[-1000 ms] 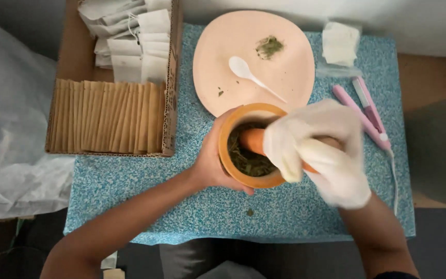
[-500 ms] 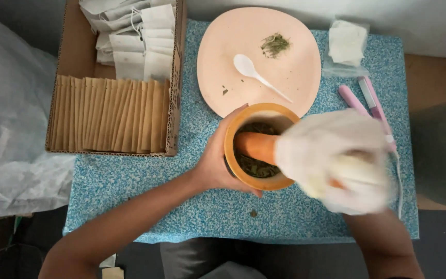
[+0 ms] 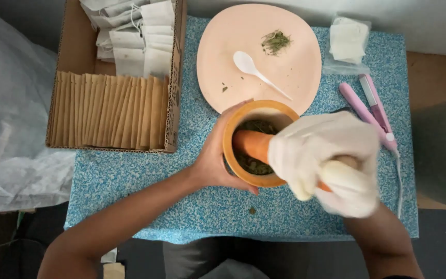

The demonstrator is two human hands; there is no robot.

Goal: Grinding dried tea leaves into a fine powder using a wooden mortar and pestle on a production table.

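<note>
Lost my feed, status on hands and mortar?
Left hand bare, cupping orange mortar. Right hand gloved, gripping pestle inside it. Plate just behind; nothing blocking.

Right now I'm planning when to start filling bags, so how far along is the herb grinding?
Done: dried herbs sit in the mortar, with only a small pile on the plate. In hand: the left hand steadies the mortar while the gloved right hand has its grip on the pestle. Left: the herbs look coarse, and the spoon and paper bags lie untouched.
</note>
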